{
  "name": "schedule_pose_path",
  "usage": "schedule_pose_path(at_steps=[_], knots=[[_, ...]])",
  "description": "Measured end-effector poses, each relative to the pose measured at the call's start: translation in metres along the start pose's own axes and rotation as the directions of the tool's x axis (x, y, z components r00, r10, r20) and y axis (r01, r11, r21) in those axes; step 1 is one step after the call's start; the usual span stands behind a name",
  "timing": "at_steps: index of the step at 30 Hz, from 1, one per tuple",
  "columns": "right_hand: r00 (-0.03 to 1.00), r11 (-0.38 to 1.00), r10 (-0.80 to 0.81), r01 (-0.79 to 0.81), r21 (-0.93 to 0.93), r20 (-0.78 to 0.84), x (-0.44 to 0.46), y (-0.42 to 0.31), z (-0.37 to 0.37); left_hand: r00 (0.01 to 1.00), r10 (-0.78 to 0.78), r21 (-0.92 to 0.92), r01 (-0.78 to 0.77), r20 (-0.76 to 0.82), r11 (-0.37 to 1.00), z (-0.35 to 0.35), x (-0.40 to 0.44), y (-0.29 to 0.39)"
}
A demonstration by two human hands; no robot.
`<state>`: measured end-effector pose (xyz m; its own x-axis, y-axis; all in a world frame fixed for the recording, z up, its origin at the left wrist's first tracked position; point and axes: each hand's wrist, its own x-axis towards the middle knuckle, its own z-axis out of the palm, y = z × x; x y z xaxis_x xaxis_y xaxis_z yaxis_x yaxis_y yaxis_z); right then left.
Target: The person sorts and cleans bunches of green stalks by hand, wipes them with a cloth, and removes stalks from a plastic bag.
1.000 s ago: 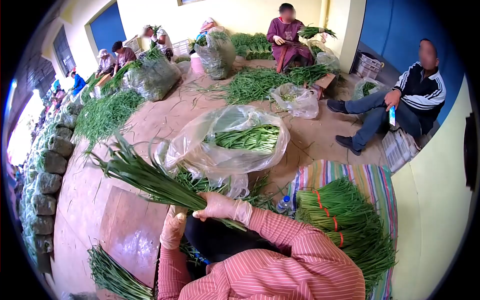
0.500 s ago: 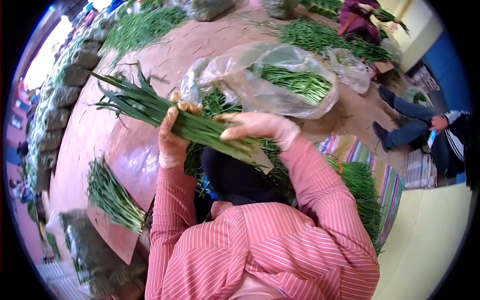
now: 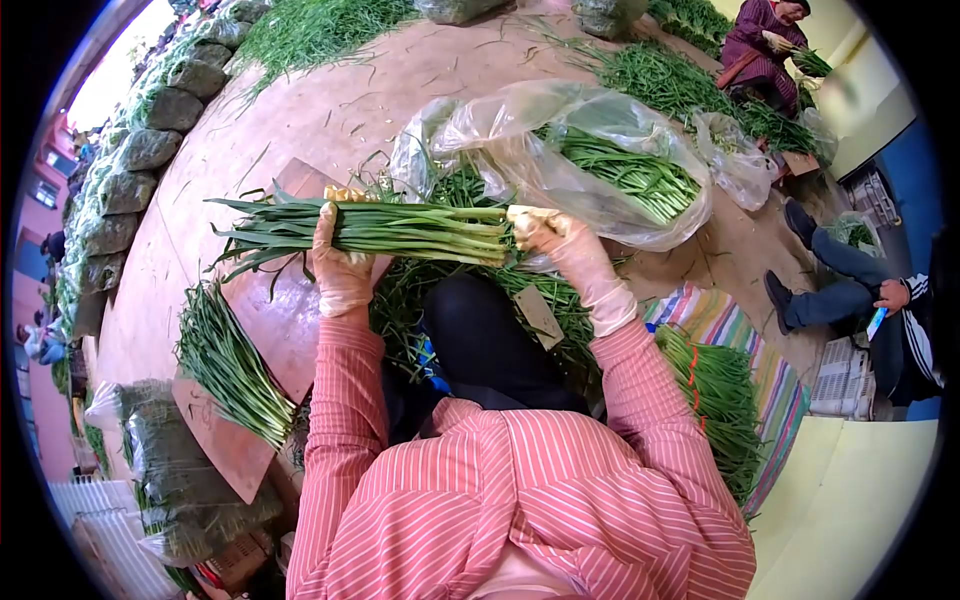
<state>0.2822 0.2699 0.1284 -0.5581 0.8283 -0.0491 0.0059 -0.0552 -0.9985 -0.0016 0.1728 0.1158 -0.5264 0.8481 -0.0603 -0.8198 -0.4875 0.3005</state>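
Note:
My left hand [image 3: 340, 262], in a thin translucent glove, is wrapped round the middle of a bunch of garlic chives [image 3: 420, 230]. The bunch lies level above my lap, leaf tips to the left and pale cut ends to the right. At those cut ends, my gloved right hand [image 3: 562, 245] has its fingers bent and pressed against the stalks. Loose chives [image 3: 410, 310] lie below, round my dark-clad knee [image 3: 475, 320]. Beyond my right hand, an open clear plastic bag [image 3: 470, 125] holds more chives [image 3: 630, 175].
To the left, a bunch of chives [image 3: 235, 370] lies on a board [image 3: 225, 440]. Tied bunches [image 3: 710, 400] rest on a striped sheet [image 3: 790, 385] at right. Packed bags [image 3: 125, 190] line the left side. One person [image 3: 765, 50] handles greens; another person's legs [image 3: 840, 270] extend from the right.
The bunch has turned from slanting down to the right to nearly level. My right hand has moved from over the stalks to their cut ends. The view has shifted slightly.

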Motion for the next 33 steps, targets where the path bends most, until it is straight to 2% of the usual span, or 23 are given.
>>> schedule_pose_path(at_steps=[3, 4, 5, 7, 8, 9, 10, 11, 12, 13, 14, 16, 18, 19, 20, 21, 22, 24, 26, 27, 29, 30, 33], knots=[[0.997, 0.982, -0.074, 0.073, -0.177, -0.002, 0.004, 0.000, 0.015, 0.999, 0.047, 0.065, -0.047, 0.003, 0.997, 0.008, -0.005, -0.009], [0.999, 0.983, 0.037, -0.041, -0.177, -0.026, 0.006, 0.000, 0.014, 0.999, 0.047, 0.064, -0.047, 0.002, 0.997, 0.006, -0.005, -0.008], [0.999, 0.983, 0.038, -0.042, -0.178, -0.026, 0.006, 0.001, 0.013, 0.994, 0.095, 0.193, -0.103, 0.051, 0.976, 0.001, -0.005, -0.007], [0.993, 0.990, 0.117, -0.114, 0.089, -0.025, 0.005, 0.001, 0.004, 0.970, 0.156, 0.484, -0.229, 0.186, 0.845, -0.006, -0.009, 0.001], [0.985, 0.987, 0.144, -0.136, 0.081, -0.092, 0.003, 0.004, 0.002, 0.971, 0.124, 0.361, -0.193, 0.205, 0.913, -0.010, -0.006, 0.007], [0.984, 0.977, 0.151, -0.133, 0.169, -0.098, 0.003, 0.017, -0.003, 0.964, 0.162, 0.481, -0.246, 0.211, 0.841, -0.017, -0.004, 0.014], [0.992, 0.972, 0.120, -0.107, 0.209, -0.047, 0.004, 0.033, -0.010, 0.788, 0.280, 0.767, -0.607, 0.548, 0.208, -0.022, -0.008, 0.018], [0.993, 0.991, 0.081, -0.071, 0.113, -0.085, 0.004, 0.049, -0.012, 0.801, 0.279, 0.797, -0.583, 0.530, 0.157, -0.023, -0.007, 0.027], [0.992, 0.992, 0.046, -0.059, -0.110, -0.117, 0.000, 0.053, -0.014, 0.744, 0.216, 0.772, -0.627, 0.632, -0.103, -0.032, -0.006, 0.042], [0.969, 0.945, -0.185, 0.129, -0.302, -0.165, 0.003, 0.082, -0.016, 0.738, 0.247, 0.766, -0.643, 0.628, -0.028, -0.049, 0.001, 0.053], [0.990, 0.944, -0.029, -0.018, -0.329, -0.137, -0.004, 0.078, -0.019, 0.748, 0.291, 0.788, -0.615, 0.597, -0.036, -0.066, 0.012, 0.067], [0.974, 0.897, -0.062, -0.041, -0.440, -0.217, -0.010, 0.105, -0.024, 0.678, 0.348, 0.762, -0.563, 0.647, -0.319, -0.120, 0.038, 0.116], [0.976, 0.823, 0.023, -0.142, -0.550, -0.218, -0.022, 0.103, -0.030, 0.750, 0.295, 0.804, -0.520, 0.592, -0.290, -0.149, 0.048, 0.163], [0.963, 0.770, 0.123, -0.245, -0.590, -0.239, -0.030, 0.088, -0.030, 0.862, 0.278, 0.903, -0.425, 0.425, -0.063, -0.163, 0.050, 0.184], [0.963, 0.767, 0.070, -0.219, -0.603, -0.262, -0.034, 0.104, -0.033, 0.875, 0.231, 0.899, -0.438, 0.426, 0.001, -0.180, 0.054, 0.206], [0.960, 0.765, 0.022, -0.196, -0.614, -0.279, -0.037, 0.120, -0.033, 0.965, 0.213, 0.859, -0.239, 0.156, 0.453, -0.195, 0.067, 0.234], [0.956, 0.765, 0.023, -0.206, -0.610, -0.293, -0.040, 0.122, -0.033, 0.990, 0.137, 0.822, -0.089, 0.013, 0.563, -0.200, 0.071, 0.250], [0.955, 0.646, 0.148, -0.291, -0.706, -0.258, -0.046, 0.120, -0.033, 0.992, 0.031, 0.754, 0.071, -0.120, 0.653, -0.201, 0.076, 0.259], [0.947, 0.633, 0.183, -0.318, -0.706, -0.263, -0.054, 0.126, -0.034, 0.870, 0.084, 0.678, 0.314, -0.485, 0.665, -0.207, 0.079, 0.261], [0.942, 0.622, 0.215, -0.335, -0.708, -0.256, -0.058, 0.130, -0.033, 0.871, 0.077, 0.678, 0.319, -0.485, 0.663, -0.215, 0.079, 0.262], [0.946, 0.600, 0.205, -0.324, -0.732, -0.250, -0.063, 0.144, -0.035, 0.811, 0.019, 0.704, 0.496, -0.585, 0.508, -0.250, 0.079, 0.268], [0.927, 0.568, 0.279, -0.369, -0.735, -0.250, -0.067, 0.143, -0.035, 0.855, 0.100, 0.783, 0.412, -0.509, 0.466, -0.295, 0.091, 0.288], [0.900, 0.534, 0.370, -0.410, -0.739, -0.232, -0.072, 0.140, -0.041, 0.795, 0.126, 0.722, 0.456, -0.594, 0.521, -0.282, 0.089, 0.277]])
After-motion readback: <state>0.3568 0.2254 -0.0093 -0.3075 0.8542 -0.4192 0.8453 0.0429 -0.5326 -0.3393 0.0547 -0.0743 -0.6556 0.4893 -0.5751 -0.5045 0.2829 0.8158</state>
